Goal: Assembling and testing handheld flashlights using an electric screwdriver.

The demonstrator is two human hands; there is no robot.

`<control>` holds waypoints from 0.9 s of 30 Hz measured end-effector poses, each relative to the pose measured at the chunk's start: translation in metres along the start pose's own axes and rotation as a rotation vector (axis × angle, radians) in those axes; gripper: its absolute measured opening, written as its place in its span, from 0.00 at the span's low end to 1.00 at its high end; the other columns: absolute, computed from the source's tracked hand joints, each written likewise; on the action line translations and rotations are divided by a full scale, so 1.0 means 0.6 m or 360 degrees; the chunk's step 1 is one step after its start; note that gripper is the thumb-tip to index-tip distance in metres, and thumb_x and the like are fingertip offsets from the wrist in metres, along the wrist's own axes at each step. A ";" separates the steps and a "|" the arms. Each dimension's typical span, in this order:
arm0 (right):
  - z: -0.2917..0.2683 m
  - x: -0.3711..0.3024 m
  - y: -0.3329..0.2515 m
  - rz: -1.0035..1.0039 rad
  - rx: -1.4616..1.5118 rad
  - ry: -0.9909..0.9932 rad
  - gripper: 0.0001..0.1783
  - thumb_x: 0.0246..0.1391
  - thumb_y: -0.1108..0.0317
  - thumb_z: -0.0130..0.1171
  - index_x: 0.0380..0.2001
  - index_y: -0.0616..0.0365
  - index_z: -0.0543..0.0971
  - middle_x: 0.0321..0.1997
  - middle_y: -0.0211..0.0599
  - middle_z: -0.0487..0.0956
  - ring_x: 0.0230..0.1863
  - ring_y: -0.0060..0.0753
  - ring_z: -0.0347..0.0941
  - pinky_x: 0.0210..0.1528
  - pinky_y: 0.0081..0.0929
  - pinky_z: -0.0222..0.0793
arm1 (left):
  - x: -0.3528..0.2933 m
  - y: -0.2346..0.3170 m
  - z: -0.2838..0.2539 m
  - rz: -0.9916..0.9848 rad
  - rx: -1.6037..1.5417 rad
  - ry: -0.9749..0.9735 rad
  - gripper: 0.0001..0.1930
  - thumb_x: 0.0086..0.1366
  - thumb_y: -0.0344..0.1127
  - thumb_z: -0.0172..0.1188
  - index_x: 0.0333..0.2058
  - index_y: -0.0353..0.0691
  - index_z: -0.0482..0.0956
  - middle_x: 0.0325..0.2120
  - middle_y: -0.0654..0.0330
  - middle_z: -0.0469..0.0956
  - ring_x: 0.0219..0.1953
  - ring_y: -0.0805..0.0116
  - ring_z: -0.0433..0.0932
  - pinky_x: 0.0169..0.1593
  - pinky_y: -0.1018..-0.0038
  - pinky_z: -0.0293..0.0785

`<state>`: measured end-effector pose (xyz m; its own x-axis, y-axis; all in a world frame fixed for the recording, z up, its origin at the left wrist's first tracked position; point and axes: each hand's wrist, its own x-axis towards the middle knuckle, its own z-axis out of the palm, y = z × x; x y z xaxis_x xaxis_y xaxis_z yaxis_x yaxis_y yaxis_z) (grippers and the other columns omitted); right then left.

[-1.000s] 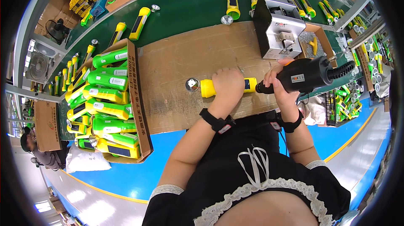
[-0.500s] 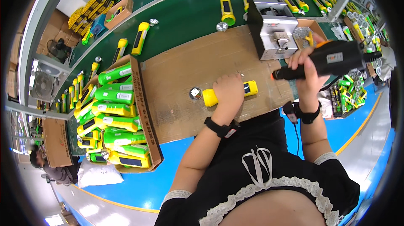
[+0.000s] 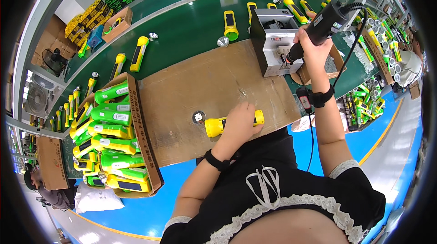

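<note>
A yellow flashlight [image 3: 215,126] lies on its side on the brown board [image 3: 191,85], and my left hand [image 3: 240,123] rests on top of it, gripping its body. A small round silver part [image 3: 198,117] sits just left of the flashlight's head. My right hand [image 3: 313,48] is raised to the right and holds a black electric screwdriver [image 3: 324,20] with a coiled cord. The screwdriver's tip points at the front of a grey metal box machine [image 3: 272,40].
A cardboard box [image 3: 139,121] of green and yellow flashlights stands at the left. More yellow flashlights [image 3: 138,53] and silver reflectors [image 3: 222,41] lie on the green belt behind. Bins of parts [image 3: 364,103] stand at the right. Another person [image 3: 412,64] sits at the far right.
My right hand has lifted the screwdriver off the flashlight and swung it up and right to the grey box. My left hand has stayed on the flashlight.
</note>
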<state>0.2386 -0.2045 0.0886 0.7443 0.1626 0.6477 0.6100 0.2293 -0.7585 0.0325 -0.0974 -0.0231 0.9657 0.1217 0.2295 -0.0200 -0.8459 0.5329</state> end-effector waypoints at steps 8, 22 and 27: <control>-0.009 -0.053 -0.030 0.0173 0.0534 -0.0146 0.24 0.45 0.79 0.51 0.48 0.71 0.65 0.18 0.36 0.72 0.18 0.27 0.70 0.24 0.24 0.67 | -0.023 0.018 0.016 0.0009 0.0025 0.0048 0.21 0.41 0.40 0.69 0.33 0.39 0.72 0.30 0.56 0.71 0.37 0.57 0.72 0.38 0.65 0.70; 0.005 -0.186 -0.080 0.0308 0.0664 -0.0634 0.28 0.49 0.78 0.52 0.54 0.64 0.55 0.23 0.32 0.69 0.25 0.25 0.69 0.32 0.23 0.67 | -0.029 0.021 0.014 -0.0024 0.0056 0.0054 0.23 0.40 0.40 0.70 0.35 0.40 0.71 0.31 0.59 0.70 0.37 0.59 0.72 0.38 0.68 0.69; 0.006 -0.195 -0.076 0.0365 0.0673 -0.0642 0.27 0.48 0.81 0.51 0.52 0.64 0.57 0.23 0.32 0.69 0.25 0.24 0.69 0.32 0.22 0.67 | -0.030 0.022 0.015 -0.0003 0.0062 0.0077 0.23 0.40 0.40 0.69 0.35 0.41 0.71 0.31 0.59 0.70 0.37 0.60 0.71 0.38 0.68 0.69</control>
<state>0.1229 -0.2307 0.0479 0.6320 0.5833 0.5102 0.2251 0.4918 -0.8411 0.0174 -0.1153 -0.0274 0.9521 0.1473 0.2680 -0.0073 -0.8652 0.5014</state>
